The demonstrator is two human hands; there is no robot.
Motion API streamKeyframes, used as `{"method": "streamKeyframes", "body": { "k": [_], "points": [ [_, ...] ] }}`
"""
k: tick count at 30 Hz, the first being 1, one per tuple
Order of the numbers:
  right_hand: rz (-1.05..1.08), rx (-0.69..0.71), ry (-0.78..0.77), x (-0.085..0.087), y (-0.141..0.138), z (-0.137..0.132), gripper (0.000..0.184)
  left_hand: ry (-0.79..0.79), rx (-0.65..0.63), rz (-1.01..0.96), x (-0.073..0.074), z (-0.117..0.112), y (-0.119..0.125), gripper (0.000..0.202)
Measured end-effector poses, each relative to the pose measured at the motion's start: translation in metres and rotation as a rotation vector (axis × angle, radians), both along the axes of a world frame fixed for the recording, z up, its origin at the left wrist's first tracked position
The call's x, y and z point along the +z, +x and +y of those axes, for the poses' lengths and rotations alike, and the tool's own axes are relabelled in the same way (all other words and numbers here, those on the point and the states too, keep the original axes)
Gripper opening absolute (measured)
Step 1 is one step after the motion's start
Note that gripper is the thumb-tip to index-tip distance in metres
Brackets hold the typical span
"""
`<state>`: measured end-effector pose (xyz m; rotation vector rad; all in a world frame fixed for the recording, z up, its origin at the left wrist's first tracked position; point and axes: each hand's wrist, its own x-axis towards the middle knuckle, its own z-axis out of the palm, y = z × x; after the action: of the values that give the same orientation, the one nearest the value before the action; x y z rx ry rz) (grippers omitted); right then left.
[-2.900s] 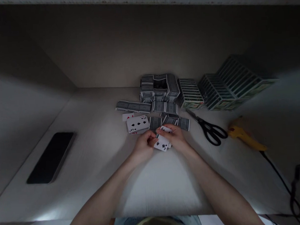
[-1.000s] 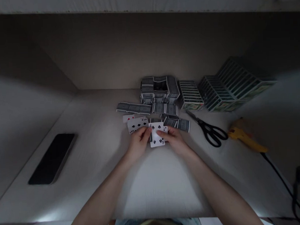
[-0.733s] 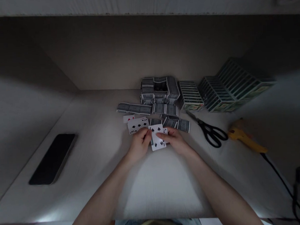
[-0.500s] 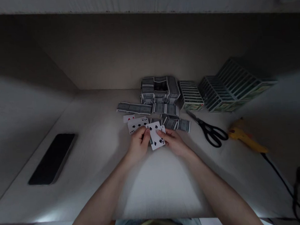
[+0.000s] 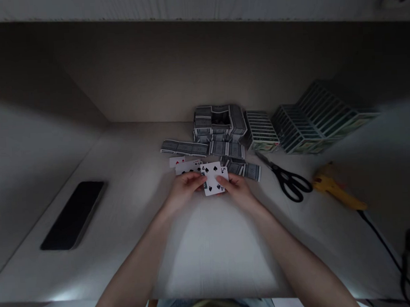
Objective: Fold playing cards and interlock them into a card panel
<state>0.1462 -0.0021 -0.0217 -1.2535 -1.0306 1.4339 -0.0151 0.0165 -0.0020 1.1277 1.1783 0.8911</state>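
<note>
Between my two hands are playing cards (image 5: 213,179), face up, a four of spades on top with a five showing at its right edge. My left hand (image 5: 185,187) pinches them at the left edge, thumb on top. From the right side my right hand (image 5: 238,188) grips them, its thumb lying on the face. Just behind my left hand, a loose spade card (image 5: 185,166) and a red-suited card (image 5: 175,161) lie on the table. Joined strips of card (image 5: 184,147) with patterned backs lie beyond, partly hidden by the held cards.
A box-like structure of cards (image 5: 220,121) stands at the back, with slatted card structures (image 5: 261,128) to its right. Black-handled scissors (image 5: 289,181) and a yellow glue gun (image 5: 339,193) with a black cord lie on the right. A phone (image 5: 73,216) rests at left.
The held cards have turned to sit straighter and moved slightly away from me. My left hand has shifted a little left and its fingers now lie flatter along the card edge.
</note>
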Motion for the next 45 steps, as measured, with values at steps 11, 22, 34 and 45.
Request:
{"method": "streamKeyframes", "body": {
  "k": [11, 22, 34, 45],
  "points": [
    [0.124, -0.016, -0.089, -0.006, 0.002, 0.002, 0.030, 0.063, 0.044, 0.044, -0.006, -0.002, 0.005, 0.022],
    [0.092, 0.049, -0.082, -0.002, 0.002, 0.001, 0.028, 0.032, 0.017, 0.019, -0.003, -0.001, 0.002, 0.019],
    [0.048, 0.033, -0.057, -0.004, 0.001, 0.000, 0.026, -0.002, -0.030, -0.053, -0.004, 0.000, 0.000, 0.020],
    [-0.031, -0.051, 0.139, -0.008, -0.001, 0.001, 0.025, 0.295, 0.055, 0.179, -0.017, -0.002, 0.004, 0.023]
  ]
}}
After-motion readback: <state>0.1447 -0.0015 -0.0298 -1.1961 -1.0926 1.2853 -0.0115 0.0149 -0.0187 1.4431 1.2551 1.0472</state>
